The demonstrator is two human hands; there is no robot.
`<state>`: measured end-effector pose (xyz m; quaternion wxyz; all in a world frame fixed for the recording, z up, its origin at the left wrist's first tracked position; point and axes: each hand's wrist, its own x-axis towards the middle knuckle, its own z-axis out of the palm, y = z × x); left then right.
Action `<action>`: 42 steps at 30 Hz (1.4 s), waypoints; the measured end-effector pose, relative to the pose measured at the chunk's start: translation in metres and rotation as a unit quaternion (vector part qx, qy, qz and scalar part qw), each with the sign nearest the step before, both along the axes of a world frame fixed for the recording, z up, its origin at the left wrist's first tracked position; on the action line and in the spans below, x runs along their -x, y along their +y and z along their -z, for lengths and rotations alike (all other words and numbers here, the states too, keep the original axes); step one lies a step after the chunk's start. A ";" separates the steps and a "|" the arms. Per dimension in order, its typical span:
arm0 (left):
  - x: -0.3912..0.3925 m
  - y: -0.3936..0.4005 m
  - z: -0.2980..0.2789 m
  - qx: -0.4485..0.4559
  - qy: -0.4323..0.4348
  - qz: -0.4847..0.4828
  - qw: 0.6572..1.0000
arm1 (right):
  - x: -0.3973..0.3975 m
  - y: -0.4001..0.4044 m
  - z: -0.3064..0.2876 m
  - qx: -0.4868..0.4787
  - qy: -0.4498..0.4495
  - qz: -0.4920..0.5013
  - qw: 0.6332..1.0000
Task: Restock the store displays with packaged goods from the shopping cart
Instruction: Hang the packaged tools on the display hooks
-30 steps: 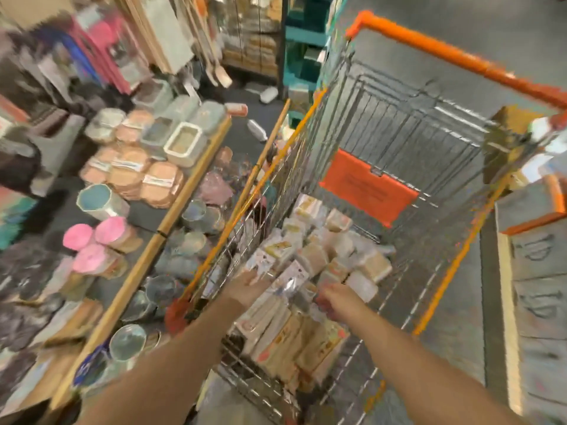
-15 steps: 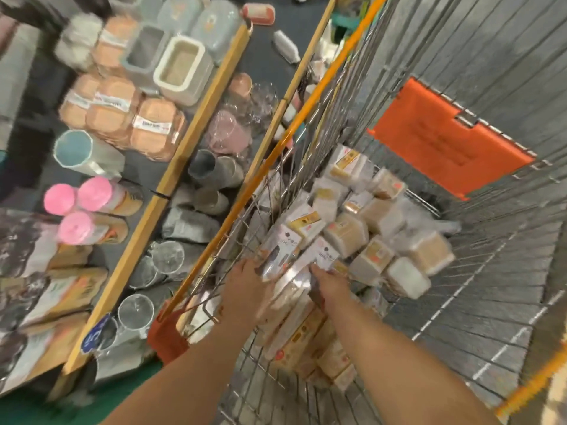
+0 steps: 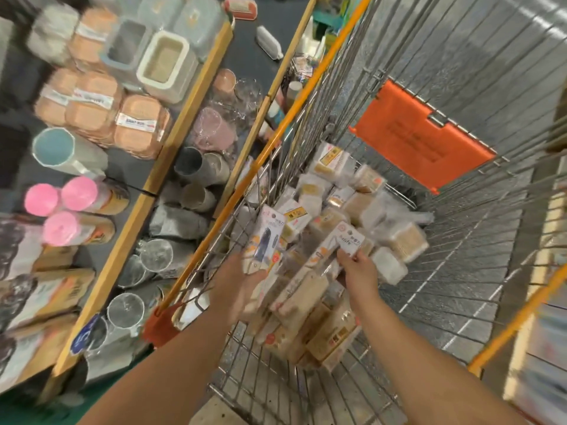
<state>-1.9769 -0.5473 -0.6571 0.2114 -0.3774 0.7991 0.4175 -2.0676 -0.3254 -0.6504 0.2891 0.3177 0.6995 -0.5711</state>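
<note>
Both my arms reach down into the wire shopping cart point(image 3: 460, 246), which holds several small packaged goods point(image 3: 362, 210) and flat wooden items in packets point(image 3: 310, 305). My left hand point(image 3: 242, 283) holds a carded blister pack point(image 3: 265, 243) with a dark tool on it, lifted near the cart's left wall. My right hand point(image 3: 359, 271) pinches a second carded pack point(image 3: 340, 243) at its top end, above the pile. Motion blur softens both hands.
Display shelves point(image 3: 138, 216) with wooden edges stand left of the cart, stocked with peach containers point(image 3: 122, 124), pink-lidded jars point(image 3: 70, 197), cups and clear glasses point(image 3: 153, 256). An orange plastic flap point(image 3: 420, 136) hangs on the cart's far wall. Another shelf edge shows at right.
The view has closed in on the cart. Both hands have lifted carded packs from the pile; the left one has moved up and left, apart from the right one.
</note>
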 end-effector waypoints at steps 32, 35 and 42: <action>0.006 0.009 -0.011 -0.126 -0.001 -0.015 0.992 | -0.050 0.025 0.003 0.128 -0.196 0.124 0.964; 0.002 -0.005 0.011 -0.142 -0.054 -0.131 0.980 | -0.055 0.030 0.010 0.122 -0.193 0.131 0.965; -0.011 0.001 0.018 -0.030 -0.106 -0.032 0.993 | -0.049 0.018 0.013 0.138 -0.197 0.121 0.963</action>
